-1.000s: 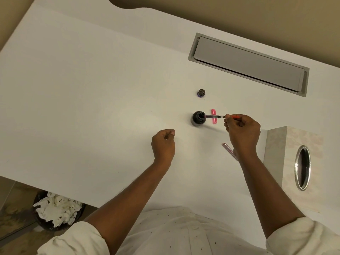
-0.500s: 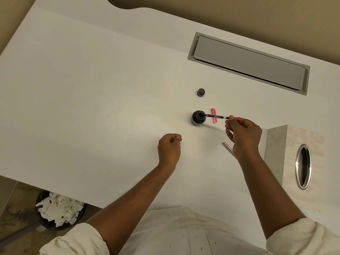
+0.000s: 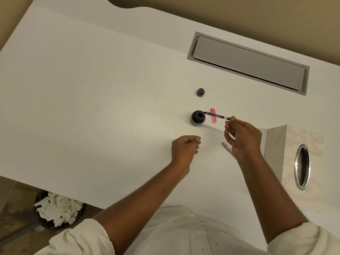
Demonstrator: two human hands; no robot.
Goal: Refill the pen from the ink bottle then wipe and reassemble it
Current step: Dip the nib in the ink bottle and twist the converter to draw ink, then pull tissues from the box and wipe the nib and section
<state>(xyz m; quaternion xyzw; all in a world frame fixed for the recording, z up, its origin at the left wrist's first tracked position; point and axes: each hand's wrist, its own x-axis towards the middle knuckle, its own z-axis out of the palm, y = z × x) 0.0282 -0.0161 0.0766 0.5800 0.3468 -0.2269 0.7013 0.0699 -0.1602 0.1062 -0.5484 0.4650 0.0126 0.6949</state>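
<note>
Near the middle of the white bench point(image 3: 92, 89) stands a small dark glass ink bottle point(image 3: 198, 117), uncapped, its mouth open upward. Its little round cap point(image 3: 200, 92) sits apart on the far side of it. The right hand point(image 3: 242, 138) pinches the rear end of a slim pen section with a clear converter and a pink collar point(image 3: 216, 116); thumb and first fingers point(image 3: 232, 120) are closed tight on it, and the pen reaches leftward so that its dark tip is at the rim of the bottle's mouth. Whether the tip touches the ink cannot be told. A bright pink plastic pen piece point(image 3: 213, 115) lies flat on the bench just right of the bottle, under the held pen. A translucent pinkish pen barrel point(image 3: 227, 147) lies nearer, partly hidden by the right hand. The left hand point(image 3: 184, 150) rests on the bench near the bottle's near side, curled into a loose fist, empty as far as can be seen. At the right edge stands a pale patterned tissue box with an oval metal-rimmed opening point(image 3: 301, 166).
</note>
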